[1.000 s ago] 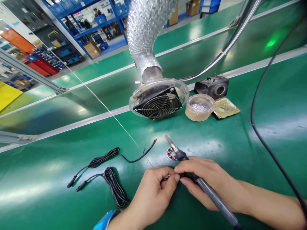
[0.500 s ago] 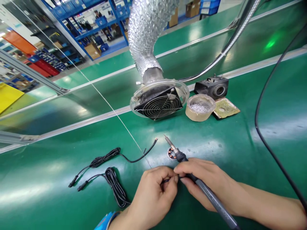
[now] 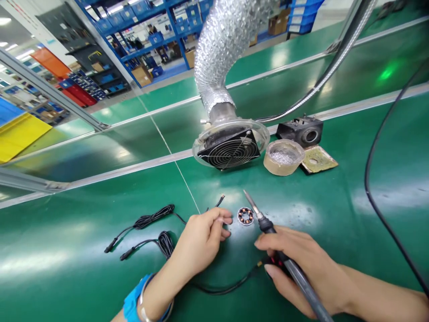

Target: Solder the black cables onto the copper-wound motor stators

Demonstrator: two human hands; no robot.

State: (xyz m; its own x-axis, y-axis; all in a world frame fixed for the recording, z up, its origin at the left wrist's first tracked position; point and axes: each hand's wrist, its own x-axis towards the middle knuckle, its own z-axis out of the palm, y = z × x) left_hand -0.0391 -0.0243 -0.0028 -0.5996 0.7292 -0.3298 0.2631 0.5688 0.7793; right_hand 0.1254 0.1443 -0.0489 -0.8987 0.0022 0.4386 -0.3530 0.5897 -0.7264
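Observation:
My right hand (image 3: 301,264) grips a soldering iron (image 3: 295,268), its metal tip pointing up and left. A black cable (image 3: 228,290) runs in from the left to the right hand's fingers, where some red shows; whether they pinch its end is unclear. Left of the iron tip lies a small round stator (image 3: 246,216) with copper windings. My left hand (image 3: 201,239) hovers beside it, fingers loosely bent and apart, nothing visible in them. Behind those fingers, the stripped end of another black cable (image 3: 220,200) shows. Its coil (image 3: 154,217) and a second coiled cable (image 3: 165,244) lie to the left.
A fume extractor (image 3: 231,150) on a foil duct hangs over the green table. Behind the iron stand a tape-ring tub (image 3: 283,157) of metallic bits, a yellowish sponge (image 3: 317,160) and a black holder (image 3: 301,130). A black cord (image 3: 368,179) curves down the right side.
My hands have parted: the left has moved up and away from the right, its fingers loosening. The iron has shifted slightly right, uncovering the stator. More of the lower cable now shows.

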